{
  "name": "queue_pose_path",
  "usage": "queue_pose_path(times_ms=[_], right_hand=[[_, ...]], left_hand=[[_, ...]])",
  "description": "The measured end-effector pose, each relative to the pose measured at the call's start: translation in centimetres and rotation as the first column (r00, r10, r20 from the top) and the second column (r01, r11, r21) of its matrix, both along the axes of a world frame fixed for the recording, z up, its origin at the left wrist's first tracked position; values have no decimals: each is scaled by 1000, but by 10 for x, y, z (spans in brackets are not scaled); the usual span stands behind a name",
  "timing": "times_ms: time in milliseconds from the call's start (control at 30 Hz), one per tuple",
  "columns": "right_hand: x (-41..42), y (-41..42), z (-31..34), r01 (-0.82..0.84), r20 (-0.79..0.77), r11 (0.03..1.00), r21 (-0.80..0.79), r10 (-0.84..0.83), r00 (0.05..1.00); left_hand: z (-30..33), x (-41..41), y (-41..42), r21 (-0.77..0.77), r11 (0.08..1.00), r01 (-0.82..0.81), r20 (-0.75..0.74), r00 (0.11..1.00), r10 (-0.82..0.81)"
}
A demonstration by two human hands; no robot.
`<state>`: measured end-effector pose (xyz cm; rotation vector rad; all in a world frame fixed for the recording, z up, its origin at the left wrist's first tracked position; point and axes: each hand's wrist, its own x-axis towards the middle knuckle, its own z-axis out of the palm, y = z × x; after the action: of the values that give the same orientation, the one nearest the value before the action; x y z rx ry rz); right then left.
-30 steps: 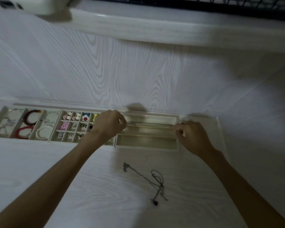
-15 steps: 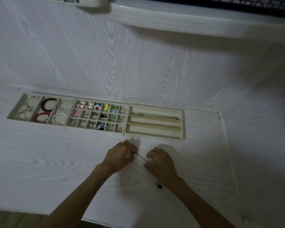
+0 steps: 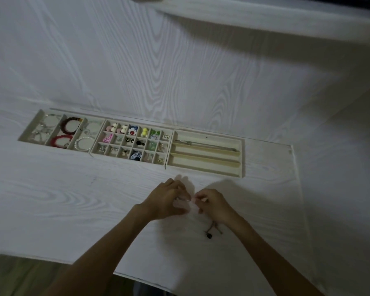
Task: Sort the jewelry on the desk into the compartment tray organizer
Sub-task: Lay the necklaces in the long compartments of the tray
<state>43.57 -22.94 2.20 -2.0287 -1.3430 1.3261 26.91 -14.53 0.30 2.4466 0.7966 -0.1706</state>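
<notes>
Head camera is showing both hands, left hand (image 3: 165,199) and right hand (image 3: 214,202), pinching the necklace (image 3: 210,231) on the desk (image 3: 51,189); its tail is trailing toward the person, with the tray (image 3: 242,159) lying straight ahead.

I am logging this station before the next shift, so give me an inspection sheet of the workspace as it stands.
Surface: white wood-grain desk.
Job's things: tray organizer at the back; bracelets at its left end, small pieces in the middle grid, one necklace in the rear long slot at the right end, two slots bare. Loose necklace on the desk, partly under the right wrist.
Clutter: nothing seen.
Grippers: left hand and right hand are close together over the desk, fingers curled; grip blurred.
Cables: nothing seen.
Surroundings: white panel behind.
</notes>
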Motion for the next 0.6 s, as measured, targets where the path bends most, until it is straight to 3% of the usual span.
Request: queue_pose_path(times_ms=[100, 167, 233, 300, 433, 500, 600], right_hand=[[11, 8, 12, 62, -210, 996, -63, -74, 975], [19, 12, 19, 71, -243, 994, -86, -90, 966], [28, 13, 25, 50, -187, 994, -101, -68, 980], [34, 14, 30, -43, -27, 994, -97, 41, 999], [33, 17, 45, -212, 233, 977, -22, 211, 949], [35, 20, 51, -270, 237, 962, -40, 271, 933], [45, 27, 62, -346, 100, 931, -117, 358, 928]], left_hand=[[4, 7, 1, -23, 1000, 4, 34, 999, -3], [9, 9, 4, -92, 995, -45, 62, 997, 51], [15, 9, 8, -157, 985, -74, 75, 993, 87], [22, 6, 13, -197, 975, -99, 66, 991, 114], [31, 5, 21, -230, 969, -91, 29, 995, 100], [33, 4, 22, -272, 957, -98, 26, 994, 109], [37, -3, 27, -357, 924, -136, 50, 985, 165]])
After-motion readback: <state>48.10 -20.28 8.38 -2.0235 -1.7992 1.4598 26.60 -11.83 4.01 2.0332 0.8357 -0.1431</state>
